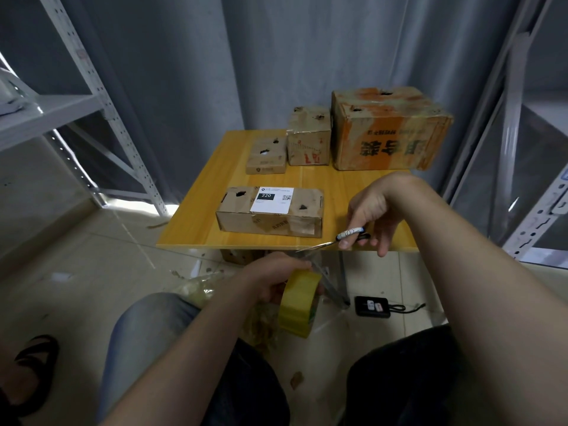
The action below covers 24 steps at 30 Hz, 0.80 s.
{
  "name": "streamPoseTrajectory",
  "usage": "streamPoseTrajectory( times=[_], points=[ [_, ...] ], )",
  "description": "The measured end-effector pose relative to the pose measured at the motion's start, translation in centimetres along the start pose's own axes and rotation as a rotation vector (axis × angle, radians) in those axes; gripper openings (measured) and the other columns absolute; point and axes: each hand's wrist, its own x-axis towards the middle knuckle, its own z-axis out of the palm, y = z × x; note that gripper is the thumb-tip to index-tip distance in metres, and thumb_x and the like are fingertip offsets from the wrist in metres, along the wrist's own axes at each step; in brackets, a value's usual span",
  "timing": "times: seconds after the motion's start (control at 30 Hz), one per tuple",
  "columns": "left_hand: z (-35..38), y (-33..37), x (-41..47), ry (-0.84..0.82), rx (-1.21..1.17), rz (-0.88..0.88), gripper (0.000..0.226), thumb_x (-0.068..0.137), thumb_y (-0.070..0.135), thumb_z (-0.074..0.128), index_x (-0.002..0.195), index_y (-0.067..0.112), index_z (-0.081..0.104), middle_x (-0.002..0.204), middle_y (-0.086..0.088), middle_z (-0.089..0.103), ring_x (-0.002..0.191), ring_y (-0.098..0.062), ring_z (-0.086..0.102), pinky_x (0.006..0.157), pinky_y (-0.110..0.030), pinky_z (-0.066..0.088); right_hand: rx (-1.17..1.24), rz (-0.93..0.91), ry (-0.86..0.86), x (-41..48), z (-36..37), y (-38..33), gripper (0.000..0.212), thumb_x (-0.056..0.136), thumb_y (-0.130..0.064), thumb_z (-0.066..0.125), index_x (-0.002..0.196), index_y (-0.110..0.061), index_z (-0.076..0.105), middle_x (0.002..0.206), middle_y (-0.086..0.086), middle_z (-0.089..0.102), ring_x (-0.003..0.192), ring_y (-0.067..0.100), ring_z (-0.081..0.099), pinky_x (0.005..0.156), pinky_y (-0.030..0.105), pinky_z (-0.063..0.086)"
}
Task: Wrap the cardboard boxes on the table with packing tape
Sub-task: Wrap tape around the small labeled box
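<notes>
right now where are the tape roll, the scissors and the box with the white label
tape roll [296, 305]: head view, on its yellow outer band
scissors [350, 233]: head view, on the handle between the fingers
box with the white label [270, 207]: head view, on the label on its top face

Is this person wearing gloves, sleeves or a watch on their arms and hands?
No. The left hand and right hand are bare, without gloves. Both forearms are uncovered as far as the view shows; no sleeve, watch or ring is visible.
</notes>
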Motion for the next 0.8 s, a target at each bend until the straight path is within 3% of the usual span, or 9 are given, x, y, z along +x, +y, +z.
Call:
streamPoseTrajectory(
  times=[0.1,0.2,0.3,0.4,0.47,0.53,0.6,0.7,0.8],
  points=[
    [0.2,-0.3,0.3,0.006,0.026,-0.015,0.035,0.103,0.031,0.063,0.130,0.008,0.064,0.122,-0.019,0.074,0.117,-0.038,0.069,0.107,-0.057,0.051,-0.002,0.017,0.045,-0.6,-0.4,0.2,0.050,0.067,-0.025,0.089,0.105,0.000,0.069,0.077,0.009,0.060,0.055,0.016,0.057,0.059,0.035,0.063],
    [0.1,-0.4,0.3,-0.031,0.069,-0.014,0.029,0.102,0.029,0.063,0.122,0.009,0.071,0.108,-0.011,0.080,0.100,-0.027,0.076,0.097,-0.048,0.058,0.020,-0.003,0.092,-1.6,-1.4,0.6,0.050,0.064,-0.024,0.093,0.100,0.003,0.071,0.076,0.011,0.065,0.053,0.017,0.059,0.060,0.036,0.063],
    [0.0,-0.1,0.3,-0.050,0.113,0.033,0.027,0.102,0.029,0.062,0.116,0.010,0.074,0.096,-0.005,0.081,0.082,-0.019,0.079,0.077,-0.037,0.062,0.166,-0.190,0.114,-2.6,-2.7,1.0,0.051,0.057,-0.024,0.096,0.099,-0.004,0.077,0.084,0.009,0.070,0.062,0.017,0.063,0.066,0.037,0.064],
    [0.1,0.3,0.2,-0.049,0.084,0.064,0.022,0.100,0.030,0.066,0.112,0.013,0.073,0.095,-0.006,0.081,0.082,-0.021,0.078,0.080,-0.040,0.062,0.289,-0.405,0.223,-2.8,-3.4,1.8,0.055,0.057,-0.030,0.097,0.105,-0.012,0.077,0.093,0.007,0.075,0.074,0.018,0.070,0.066,0.035,0.064],
    [0.1,0.6,0.2,-0.064,0.089,0.069,0.024,0.100,0.031,0.066,0.115,0.014,0.071,0.097,-0.007,0.081,0.084,-0.022,0.078,0.082,-0.040,0.062,0.366,-0.441,0.439,-1.6,-3.5,2.5,0.055,0.058,-0.037,0.097,0.101,-0.013,0.073,0.088,0.005,0.076,0.070,0.018,0.069,0.057,0.032,0.060],
    [0.1,0.8,0.1,-0.074,0.109,0.070,0.025,0.100,0.032,0.067,0.117,0.014,0.070,0.096,-0.005,0.081,0.084,-0.021,0.078,0.082,-0.041,0.061,0.449,-0.374,0.676,0.3,-3.2,3.4,0.042,0.069,-0.039,0.095,0.088,-0.015,0.065,0.079,0.006,0.070,0.062,0.021,0.064,0.051,0.031,0.054],
    [0.1,0.9,0.1,-0.095,0.121,0.071,0.027,0.100,0.032,0.067,0.119,0.014,0.070,0.097,-0.005,0.081,0.083,-0.020,0.078,0.083,-0.041,0.061,0.374,-0.199,0.858,2.3,-2.7,4.7,0.041,0.078,-0.040,0.090,0.081,-0.012,0.061,0.079,0.008,0.067,0.063,0.026,0.064,0.056,0.036,0.059],
    [-0.1,0.9,0.0,-0.117,0.126,0.079,0.028,0.098,0.032,0.069,0.118,0.012,0.070,0.097,-0.006,0.081,0.082,-0.020,0.079,0.082,-0.041,0.061,0.066,0.049,0.885,4.1,-1.7,5.8,0.043,0.079,-0.042,0.088,0.091,-0.006,0.067,0.095,0.015,0.071,0.084,0.034,0.070,0.080,0.051,0.063],
    [-0.4,0.8,-0.1,-0.118,0.122,0.091,0.026,0.098,0.033,0.069,0.115,0.013,0.072,0.095,-0.005,0.081,0.082,-0.019,0.079,0.083,-0.041,0.061,-0.046,0.104,0.849,4.4,-1.4,5.1,0.041,0.074,-0.037,0.091,0.088,-0.009,0.065,0.093,0.013,0.069,0.081,0.031,0.067,0.072,0.045,0.062]
  ],
)
